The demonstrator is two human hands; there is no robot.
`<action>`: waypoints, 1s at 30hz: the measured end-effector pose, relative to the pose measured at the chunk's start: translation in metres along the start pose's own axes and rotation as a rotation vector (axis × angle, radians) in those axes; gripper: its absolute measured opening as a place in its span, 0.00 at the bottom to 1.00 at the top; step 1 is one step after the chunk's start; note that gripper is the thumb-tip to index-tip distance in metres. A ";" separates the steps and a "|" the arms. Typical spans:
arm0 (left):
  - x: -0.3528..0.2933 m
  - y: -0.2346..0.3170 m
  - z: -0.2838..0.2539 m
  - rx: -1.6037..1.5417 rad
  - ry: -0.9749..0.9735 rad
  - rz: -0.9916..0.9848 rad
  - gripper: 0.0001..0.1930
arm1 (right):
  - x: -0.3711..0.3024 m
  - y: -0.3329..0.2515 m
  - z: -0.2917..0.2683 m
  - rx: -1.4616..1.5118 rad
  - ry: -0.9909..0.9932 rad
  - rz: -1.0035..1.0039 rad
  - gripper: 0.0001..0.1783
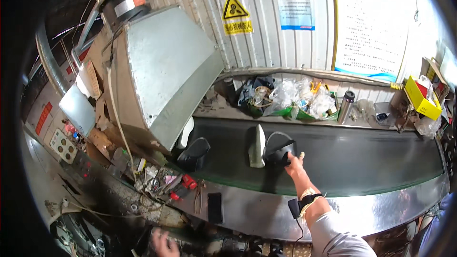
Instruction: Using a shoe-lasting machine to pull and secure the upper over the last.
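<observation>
My right hand (294, 163) reaches over the dark conveyor belt (342, 157) and grips a black shoe upper (282, 148) by its near side. Just left of that upper, a pale shoe sole (257, 146) stands on edge. Farther left on the belt sits another black upper (194, 154), with a white sole (186, 133) behind it beside the metal hood. Low in the view, off the belt, my left hand (164, 244) is slightly blurred; its fingers look apart and nothing shows in them.
A sloping metal hood (166, 66) covers the belt's left end. Behind the belt stand a bag-filled green tray (295, 113), a steel flask (346, 106) and a yellow box (422, 99). A phone (215, 208), pliers (198, 201) and red-handled tools (185, 184) lie along the near side.
</observation>
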State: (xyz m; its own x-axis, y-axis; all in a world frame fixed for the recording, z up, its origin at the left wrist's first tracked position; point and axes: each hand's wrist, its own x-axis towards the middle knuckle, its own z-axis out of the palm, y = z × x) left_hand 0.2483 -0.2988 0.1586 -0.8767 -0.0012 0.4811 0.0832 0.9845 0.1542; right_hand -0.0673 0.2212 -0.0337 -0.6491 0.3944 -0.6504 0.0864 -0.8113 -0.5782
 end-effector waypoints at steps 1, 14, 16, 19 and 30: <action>0.025 0.019 0.030 -0.101 -0.096 0.061 0.20 | -0.006 -0.002 0.004 0.018 -0.075 -0.036 0.55; 0.198 0.236 0.366 -0.718 -0.716 -0.012 0.50 | -0.310 0.027 -0.230 0.254 -0.192 0.028 0.25; 0.216 0.267 0.408 -0.684 -0.695 -0.198 0.57 | -0.342 0.037 -0.244 0.433 -0.102 0.087 0.25; 0.221 0.299 0.441 -0.414 -0.623 -0.385 0.61 | -0.366 0.048 -0.251 0.657 0.017 0.131 0.24; 0.146 0.207 0.261 -0.592 -0.346 0.520 0.31 | -0.350 0.062 -0.268 0.702 -0.031 0.081 0.22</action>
State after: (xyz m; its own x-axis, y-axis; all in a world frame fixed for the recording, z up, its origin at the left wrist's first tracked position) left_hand 0.0141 -0.0494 0.0353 -0.7456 0.5730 0.3402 0.6636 0.5917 0.4577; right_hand 0.3675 0.1490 0.0261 -0.6834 0.3175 -0.6574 -0.3661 -0.9281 -0.0676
